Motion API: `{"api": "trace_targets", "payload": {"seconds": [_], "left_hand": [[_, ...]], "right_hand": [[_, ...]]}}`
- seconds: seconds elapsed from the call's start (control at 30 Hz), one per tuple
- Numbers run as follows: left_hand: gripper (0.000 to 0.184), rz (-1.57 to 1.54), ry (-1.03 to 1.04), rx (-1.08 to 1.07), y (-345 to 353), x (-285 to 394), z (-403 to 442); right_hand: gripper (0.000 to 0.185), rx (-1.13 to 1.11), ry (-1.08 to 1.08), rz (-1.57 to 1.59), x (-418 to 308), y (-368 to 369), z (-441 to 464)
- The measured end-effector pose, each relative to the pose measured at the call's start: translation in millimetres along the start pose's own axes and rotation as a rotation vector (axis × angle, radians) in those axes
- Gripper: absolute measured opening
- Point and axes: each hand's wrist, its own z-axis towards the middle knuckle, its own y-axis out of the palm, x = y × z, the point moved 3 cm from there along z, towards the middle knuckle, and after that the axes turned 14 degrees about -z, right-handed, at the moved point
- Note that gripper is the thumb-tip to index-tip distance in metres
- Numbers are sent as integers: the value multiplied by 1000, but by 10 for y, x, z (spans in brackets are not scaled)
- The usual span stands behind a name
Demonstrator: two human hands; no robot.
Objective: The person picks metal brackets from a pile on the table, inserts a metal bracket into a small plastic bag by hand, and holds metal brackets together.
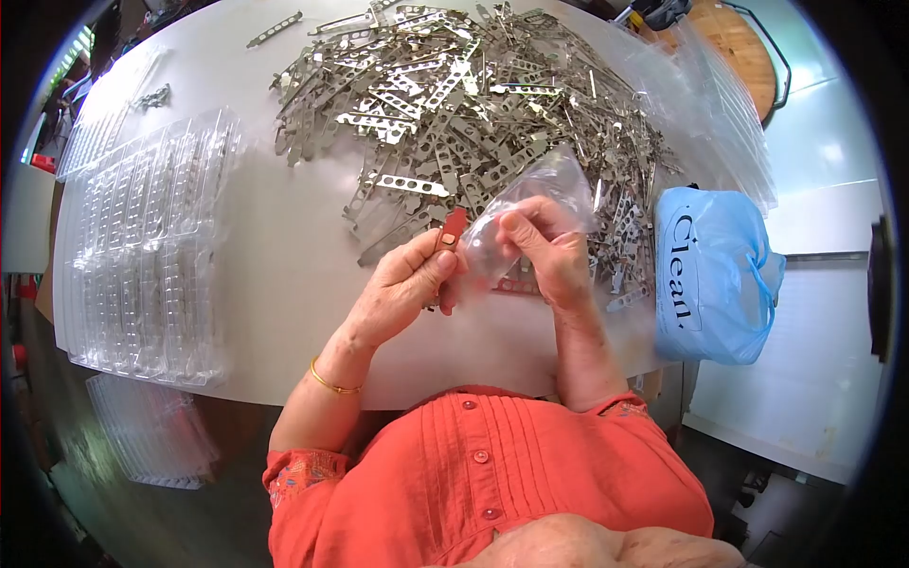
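My left hand [413, 281] is closed around a small metal bracket [454, 227], whose upper end sticks out above the fingers and reflects red. To its right, my right hand [551, 248] pinches a clear plastic bag [559, 185] between thumb and fingers. The bag spreads above and to the left of that hand, close to the bracket. Whether the two touch cannot be made out. Just beyond both hands lies a large heap of flat metal brackets [454, 104] with round holes.
Clear plastic trays [147, 256] are stacked at the left, with another stack [156, 431] below the table edge. A blue tied bag [715, 275] sits at the right edge. Clear plastic sheets [720, 123] and a round wooden stool [724, 57] are at the back right.
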Motion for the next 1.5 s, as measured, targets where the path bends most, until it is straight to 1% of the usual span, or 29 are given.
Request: {"api": "trace_targets", "payload": {"seconds": [0.03,0.07,0.1,0.13,0.17,0.2,0.27,0.33,0.37,0.43,0.67,0.73,0.87,1.0,1.07,1.13,1.17,1.23,1.3,1.33,1.37,1.4,1.43,1.5], "left_hand": [[25,-59,14,47,-1,-7,4],[25,-60,15,47,15,-4,7],[25,-108,40,68,25,17,8],[25,-156,66,89,26,33,10],[25,-157,68,89,23,36,14],[25,-162,74,91,17,41,19],[25,-168,82,93,-24,38,21],[27,-233,39,-67,-52,8,14],[27,-234,40,-67,-43,14,7],[28,-264,-55,-45,-16,-3,-12],[27,-339,-61,-56,4,4,-11],[27,-326,-88,-114,14,5,-18],[27,-308,-161,-135,56,26,-38],[28,-241,-190,-107,82,14,-44],[30,-221,-191,-101,77,4,-44],[39,-244,-202,-120,58,-41,-40],[39,-243,-202,-120,47,-66,-36],[51,-243,-197,-120,32,-102,-35],[51,-218,-206,-132,60,-64,-40],[51,-194,-212,-143,77,-38,-36],[49,-169,-222,-120,84,-31,-35],[48,-137,-223,-95,86,-21,-36],[47,-69,-228,-77,88,-3,-49],[49,-63,-221,-88,77,-26,-39]], "right_hand": [[17,87,20,49,18,-16,0],[17,175,40,97,31,-37,-5],[17,174,40,96,34,-51,1],[18,230,25,135,34,-91,12],[19,286,10,173,32,-122,19],[19,285,10,172,25,-123,23],[20,394,21,205,21,-153,17],[20,419,8,211,21,-158,19],[19,444,-5,218,21,-166,19],[19,454,-17,231,45,-178,19],[19,465,-30,249,58,-179,17],[19,476,-36,258,72,-187,23],[19,504,-45,236,49,-226,29],[20,492,-53,230,42,-226,23],[21,465,-41,178,33,-211,8],[21,445,-27,170,8,-184,-5],[21,425,-13,162,2,-171,-7],[21,391,-23,137,12,-158,-5],[21,357,-35,116,31,-139,-8],[21,307,-47,81,36,-119,-12],[20,256,-64,49,28,-92,-7],[20,251,-87,63,11,-83,-7],[20,188,-58,50,6,-62,-21],[18,92,-28,37,-25,-7,-52]]}}
